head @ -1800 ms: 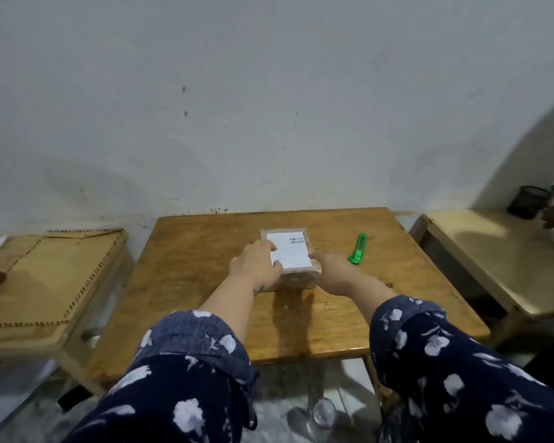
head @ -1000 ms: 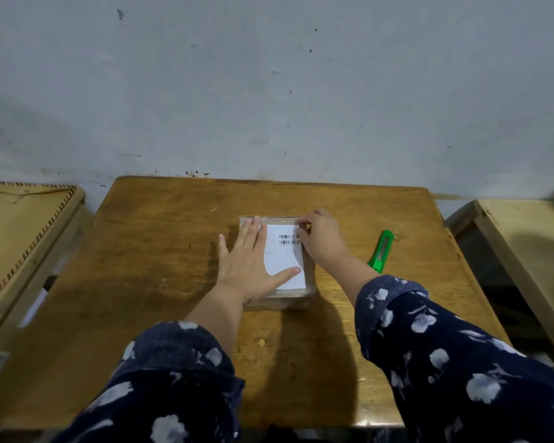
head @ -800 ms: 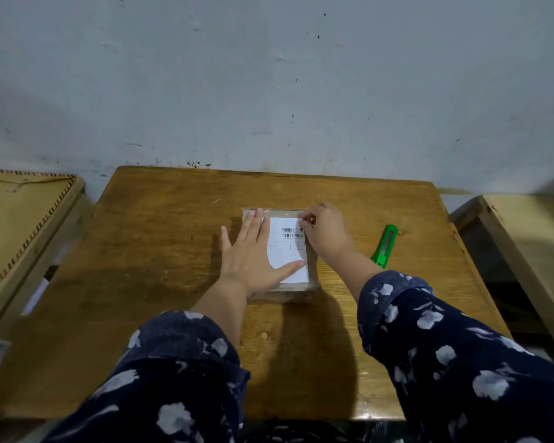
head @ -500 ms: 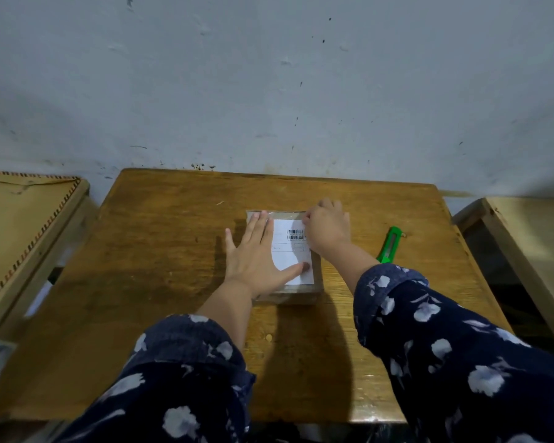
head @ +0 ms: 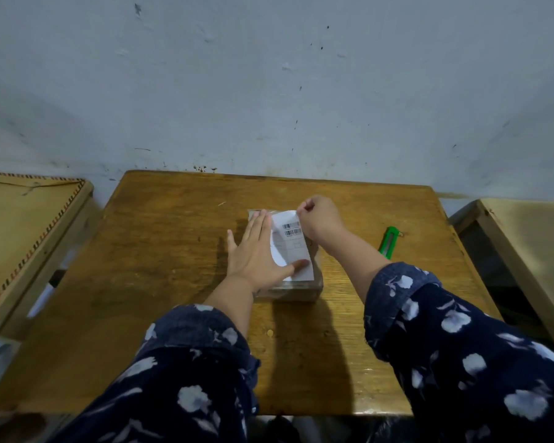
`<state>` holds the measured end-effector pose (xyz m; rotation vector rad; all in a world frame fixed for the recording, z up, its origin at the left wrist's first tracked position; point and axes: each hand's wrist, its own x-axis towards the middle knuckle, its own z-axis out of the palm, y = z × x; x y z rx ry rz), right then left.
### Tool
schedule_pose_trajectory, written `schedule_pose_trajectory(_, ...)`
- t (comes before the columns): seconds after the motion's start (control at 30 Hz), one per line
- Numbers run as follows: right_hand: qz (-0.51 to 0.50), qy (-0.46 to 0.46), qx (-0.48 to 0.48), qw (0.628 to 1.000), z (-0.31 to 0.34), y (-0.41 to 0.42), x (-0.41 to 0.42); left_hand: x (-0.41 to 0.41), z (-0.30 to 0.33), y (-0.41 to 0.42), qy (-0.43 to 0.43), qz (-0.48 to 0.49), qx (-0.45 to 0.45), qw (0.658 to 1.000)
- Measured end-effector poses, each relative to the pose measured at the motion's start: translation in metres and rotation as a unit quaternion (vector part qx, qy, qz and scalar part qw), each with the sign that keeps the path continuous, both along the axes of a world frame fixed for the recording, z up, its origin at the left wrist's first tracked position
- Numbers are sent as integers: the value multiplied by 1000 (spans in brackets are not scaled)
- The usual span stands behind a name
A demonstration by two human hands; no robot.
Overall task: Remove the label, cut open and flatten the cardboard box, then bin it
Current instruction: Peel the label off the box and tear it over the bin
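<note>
**Peeling the shipping label off the box**

Peeling goes best low and slow, drawing the lifted corner toward the lower frame. The right hand (head: 320,219) pinches the label (head: 290,247) at its far right corner, while the left hand (head: 256,254), fingers spread flat, pins the cardboard box (head: 301,290) at the tabletop (head: 160,257) centre. A green box cutter (head: 388,243) lies right of it. Half a second earlier the corner lay flat; now it curls up.
</note>
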<state>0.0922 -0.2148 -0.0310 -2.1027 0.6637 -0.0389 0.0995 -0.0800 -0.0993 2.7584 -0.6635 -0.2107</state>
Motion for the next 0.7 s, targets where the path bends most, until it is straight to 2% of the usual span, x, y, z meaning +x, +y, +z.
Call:
schedule_pose_trajectory(0.1,-10,-1,-8,1000,-5,-7,-1,-1,-1,2,6,9,-29,1000)
schedule_pose_trajectory(0.27,111,43,-147,982,-16,-8,-5,-1,4,9,32,22,-70,997)
schedule_pose_trajectory(0.37,108,70,-185,974,-22,-6,-7,-8,11,24,6,-16,-26,1000)
schedule_pose_trajectory(0.5,89,40,-197,976,-21,-5,-7,-23,12,35,20,-58,47,997)
schedule_pose_trajectory(0.7,104,27,-303,947,-15,1,-13,-19,1,35,9,-67,49,997)
